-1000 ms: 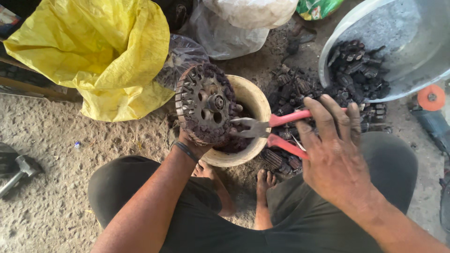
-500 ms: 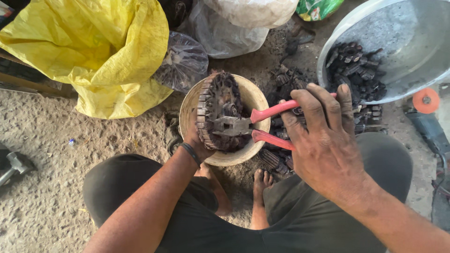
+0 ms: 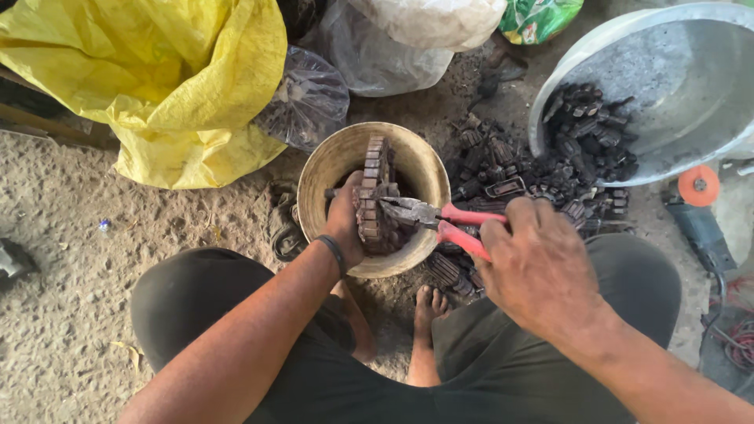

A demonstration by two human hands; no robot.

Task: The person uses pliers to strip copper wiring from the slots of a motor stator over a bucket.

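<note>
A: We log the left hand [image 3: 345, 224] clenched on a round laminated metal core [image 3: 375, 196], held on edge over the tan bucket [image 3: 334, 161].

B: Agreed. We note the right hand [image 3: 538, 267] grasping red-handled pliers [image 3: 440, 216], jaws at the core's side (dark scrap pieces [image 3: 510, 169] lie near, beside the metal basin [image 3: 691, 94])
</note>
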